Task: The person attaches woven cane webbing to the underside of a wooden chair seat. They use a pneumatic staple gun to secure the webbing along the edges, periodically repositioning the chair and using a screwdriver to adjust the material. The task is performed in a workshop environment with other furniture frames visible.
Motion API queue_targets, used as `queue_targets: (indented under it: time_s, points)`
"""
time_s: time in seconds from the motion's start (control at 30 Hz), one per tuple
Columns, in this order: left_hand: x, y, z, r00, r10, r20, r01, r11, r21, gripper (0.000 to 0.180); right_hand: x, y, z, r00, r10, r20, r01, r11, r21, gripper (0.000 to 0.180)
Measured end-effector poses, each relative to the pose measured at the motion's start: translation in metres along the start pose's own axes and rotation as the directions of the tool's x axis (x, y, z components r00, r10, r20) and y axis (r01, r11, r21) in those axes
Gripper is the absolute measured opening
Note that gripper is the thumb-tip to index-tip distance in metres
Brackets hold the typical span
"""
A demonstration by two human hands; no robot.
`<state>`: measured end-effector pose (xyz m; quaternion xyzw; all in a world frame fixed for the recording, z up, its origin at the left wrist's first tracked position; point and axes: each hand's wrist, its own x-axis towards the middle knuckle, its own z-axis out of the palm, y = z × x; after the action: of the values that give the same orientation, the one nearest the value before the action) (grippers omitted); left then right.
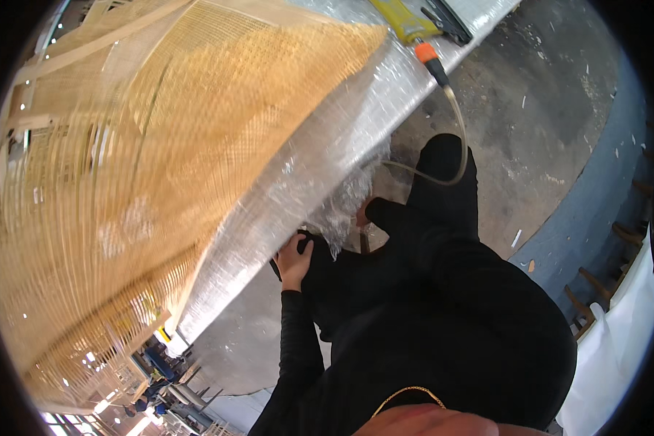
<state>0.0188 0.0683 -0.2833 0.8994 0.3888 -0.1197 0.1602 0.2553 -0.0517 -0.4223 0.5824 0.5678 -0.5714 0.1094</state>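
Observation:
My left hand (294, 263) rests against my black trouser leg below the table's near edge. Its thumb stands apart from the fingers, and I see nothing held in it. Only a small part of my right hand (363, 212) shows, beyond the black sleeve and beside crumpled clear plastic film (334, 221). Its fingers are hidden, so any grip there is unclear. A large sheet of woven cane webbing (218, 123) lies over the table on my left, its edge curving close to the film-wrapped table edge (269, 218).
A yellow-green air tool (407, 22) lies on the table at the far right corner. From its orange and black coupling a clear hose (461, 131) loops down past my leg. A blue-grey strip (596, 189) crosses the concrete floor (530, 109), with wooden legs and white sheeting (618, 341) beyond.

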Motion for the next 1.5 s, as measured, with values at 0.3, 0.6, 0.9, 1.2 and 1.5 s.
queue_targets:
  time_s: [0.3, 0.6, 0.9, 1.2, 1.5]
  points:
    - [-0.033, 0.018, -0.008, 0.978, 0.086, -0.189, -0.093, 0.995, -0.029, 0.028, -0.129, -0.04, 0.039, 0.724, 0.046, -0.688, 0.345, 0.84, 0.419, 0.052]
    - [-0.088, 0.069, -0.098, 0.917, 0.136, -0.375, -0.38, 0.583, -0.718, 0.013, -0.201, -0.09, 0.047, 0.773, -0.132, -0.62, 0.387, 0.873, 0.296, 0.049]
    - [-0.05, 0.064, -0.24, 0.259, -0.534, -0.805, -0.678, 0.493, -0.545, 0.016, -0.163, -0.048, 0.063, 0.738, 0.048, -0.673, 0.087, 0.983, 0.165, 0.042]
    - [0.03, -0.062, -0.295, 0.841, -0.294, -0.454, -0.512, -0.165, -0.843, 0.037, -0.154, -0.047, 0.06, 0.805, 0.048, -0.591, 0.105, 0.97, 0.221, 0.046]
    - [0.025, -0.013, -0.313, 0.816, -0.372, -0.442, -0.468, 0.022, -0.883, 0.038, -0.156, -0.043, 0.068, 0.715, -0.03, -0.699, 0.292, 0.921, 0.259, 0.045]
